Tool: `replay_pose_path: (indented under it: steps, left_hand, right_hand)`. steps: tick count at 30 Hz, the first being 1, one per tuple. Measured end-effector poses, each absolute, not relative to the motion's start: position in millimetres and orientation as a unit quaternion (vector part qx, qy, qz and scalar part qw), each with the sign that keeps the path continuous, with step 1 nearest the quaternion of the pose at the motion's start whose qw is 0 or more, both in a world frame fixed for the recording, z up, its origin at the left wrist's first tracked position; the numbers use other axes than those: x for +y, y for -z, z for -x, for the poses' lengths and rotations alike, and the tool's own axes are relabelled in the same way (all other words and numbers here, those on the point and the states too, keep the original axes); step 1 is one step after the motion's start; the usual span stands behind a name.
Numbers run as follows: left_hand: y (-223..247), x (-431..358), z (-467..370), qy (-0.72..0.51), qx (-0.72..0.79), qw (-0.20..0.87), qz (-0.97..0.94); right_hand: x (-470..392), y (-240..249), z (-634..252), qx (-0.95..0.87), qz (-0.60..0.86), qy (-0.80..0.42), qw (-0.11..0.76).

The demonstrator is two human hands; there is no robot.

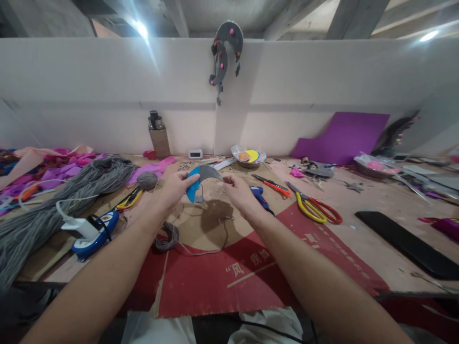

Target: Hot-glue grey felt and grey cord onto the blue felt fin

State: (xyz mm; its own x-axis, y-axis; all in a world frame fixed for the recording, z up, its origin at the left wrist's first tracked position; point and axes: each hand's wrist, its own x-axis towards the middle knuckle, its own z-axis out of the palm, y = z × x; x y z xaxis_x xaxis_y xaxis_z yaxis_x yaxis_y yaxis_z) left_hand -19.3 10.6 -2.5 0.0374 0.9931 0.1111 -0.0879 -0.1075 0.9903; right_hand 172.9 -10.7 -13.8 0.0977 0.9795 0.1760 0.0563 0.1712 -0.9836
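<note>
In the head view, held up above the cardboard (201, 286): a crescent (211, 172), part blue, part grey. Clamped at the blue end between thumb and fingers of the left hand (174, 189); pinched near the grey tip by closed fingertips of the right hand (237, 193). Probably light, thin and bendable, with little slip. Likely to crease at the narrow tips, so best taken flat by the broad middle. Lying below, near the left forearm: coiled yarn (168, 237).
</note>
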Motion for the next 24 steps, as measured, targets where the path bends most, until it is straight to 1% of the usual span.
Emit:
replay_pose_path:
  steps: [3, 8, 10, 15, 19, 22, 24]
  left_hand:
    - [1, 5, 16, -0.486, 0.440, 0.500, -0.566]
    - [1, -2, 10, -0.451, 0.425, 0.486, -0.616]
    - [4, -1, 9, -0.443, 0.419, 0.512, -0.605]
    - [6, 1, 5, -0.447, 0.394, 0.642, -0.482]
    - [-2, 0, 8, -0.382, 0.402, 0.708, -0.437]
    - [0, 2, 11, -0.346, 0.458, 0.698, -0.427]
    - [5, 4, 11, -0.387, 0.477, 0.658, -0.435]
  right_hand:
    - [-4, 10, -182, -0.477, 0.494, -0.436, 0.582]
    - [-14, 3, -176, -0.490, 0.421, -0.551, 0.528]
    - [-19, 3, -172, -0.505, 0.405, -0.544, 0.534]
    - [-17, 10, -169, -0.512, 0.400, -0.498, 0.575]
    - [-12, 15, -170, -0.505, 0.401, -0.471, 0.602]
    - [-11, 14, -171, -0.507, 0.372, -0.457, 0.628]
    - [-11, 11, -171, -0.504, 0.341, -0.458, 0.648]
